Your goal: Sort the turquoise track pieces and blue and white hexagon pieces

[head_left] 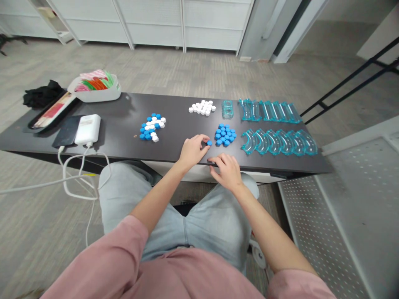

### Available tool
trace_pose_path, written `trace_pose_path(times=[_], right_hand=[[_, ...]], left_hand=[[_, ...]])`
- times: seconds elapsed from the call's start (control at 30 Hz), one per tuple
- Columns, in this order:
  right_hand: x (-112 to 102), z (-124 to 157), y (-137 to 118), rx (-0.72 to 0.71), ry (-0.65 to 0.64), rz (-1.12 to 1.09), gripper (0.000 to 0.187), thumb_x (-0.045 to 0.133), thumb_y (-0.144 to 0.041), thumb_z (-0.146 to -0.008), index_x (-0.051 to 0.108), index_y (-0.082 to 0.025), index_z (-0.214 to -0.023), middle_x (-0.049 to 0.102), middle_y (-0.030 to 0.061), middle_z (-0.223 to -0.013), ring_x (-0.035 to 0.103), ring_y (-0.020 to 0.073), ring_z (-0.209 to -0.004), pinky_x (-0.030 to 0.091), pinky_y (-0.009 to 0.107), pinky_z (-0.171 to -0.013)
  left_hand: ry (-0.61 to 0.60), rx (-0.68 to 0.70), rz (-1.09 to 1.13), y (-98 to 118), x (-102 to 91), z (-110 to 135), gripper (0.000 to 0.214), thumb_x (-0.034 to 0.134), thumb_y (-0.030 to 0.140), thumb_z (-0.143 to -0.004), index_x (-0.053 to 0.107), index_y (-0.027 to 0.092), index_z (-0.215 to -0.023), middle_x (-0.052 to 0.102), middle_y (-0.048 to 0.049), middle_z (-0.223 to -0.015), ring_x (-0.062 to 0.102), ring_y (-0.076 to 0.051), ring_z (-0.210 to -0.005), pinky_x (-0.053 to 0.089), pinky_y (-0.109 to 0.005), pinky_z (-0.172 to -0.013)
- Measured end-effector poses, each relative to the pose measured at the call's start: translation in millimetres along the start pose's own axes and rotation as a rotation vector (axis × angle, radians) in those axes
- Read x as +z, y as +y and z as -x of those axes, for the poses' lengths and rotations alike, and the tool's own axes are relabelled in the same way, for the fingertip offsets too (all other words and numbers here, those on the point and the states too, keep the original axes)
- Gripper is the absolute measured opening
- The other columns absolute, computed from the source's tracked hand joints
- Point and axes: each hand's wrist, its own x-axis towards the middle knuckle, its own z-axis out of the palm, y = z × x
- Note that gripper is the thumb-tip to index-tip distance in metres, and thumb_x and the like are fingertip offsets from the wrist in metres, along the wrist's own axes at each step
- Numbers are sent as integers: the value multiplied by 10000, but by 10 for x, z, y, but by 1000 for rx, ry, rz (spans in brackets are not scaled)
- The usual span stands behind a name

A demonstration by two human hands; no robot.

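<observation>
Between the thumb and index finger of my left hand (193, 151) is a single blue hexagonal piece (209, 143), pinched low over the dark table. My right hand (227, 169) rests at the table's front edge, thumb and index finger apart, with no piece visible in it. Just beyond the right hand lies a cluster of blue hexagonal pieces (225, 135). A pile of white hexagonal pieces (203, 108) sits farther back. To the left, blue and white pieces (152, 127) lie together in a mixed group.
Clear teal curved plastic parts (279, 142) and straight teal parts (274, 111) line the right side, beside a small teal stack (227, 109). At left are a white power bank (88, 129) with cables, a phone (67, 131), a black tray (52, 112) and a white basket (99, 96).
</observation>
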Motion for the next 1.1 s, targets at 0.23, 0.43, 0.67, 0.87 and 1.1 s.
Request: trace_pose_path(times=[0.23,0.43,0.67,0.87,1.1], right_hand=[[-11,2,0,-7,-12,-5,252,646,-278,-1090,800,-253,-1288,707,92,-1066,592,283,-1007,376,396,-854],[5,25,34,-40,39,-41,275,649,-297,-1099,798,-239,-1323,720,87,-1069,611,277,-998,388,401,-860],[17,24,38,-47,77,-21,243,656,-318,-1095,810,-244,-1268,708,80,-1026,612,275,-959,391,402,-836],[35,23,33,-36,88,-1,235,646,-307,-1096,809,-257,-1258,703,74,-1005,610,273,-942,381,403,-815],[40,9,4,-45,119,23,221,664,-297,-1081,813,-250,-1237,699,67,-986,602,265,-921,385,407,-808]], left_hand=[[58,-30,163,2,131,-181,408,798,96,-951,698,228,-1324,773,-57,-1312,653,-122,-714,581,-340,-878],[257,19,-63,-396,-289,335,350,726,172,-1008,711,239,-1351,689,-81,-1259,674,-192,-897,595,-371,-962],[538,-177,-315,-1087,-954,705,366,756,306,-988,741,209,-1341,636,-166,-1311,672,-337,-1235,561,-500,-1127],[465,-93,-411,-1068,-955,794,210,714,357,-1041,822,273,-1200,766,-124,-1208,683,-345,-1111,548,-515,-1058],[175,32,-245,-688,-642,184,144,715,298,-1067,819,262,-1160,816,-69,-1138,743,-236,-928,562,-375,-883]])
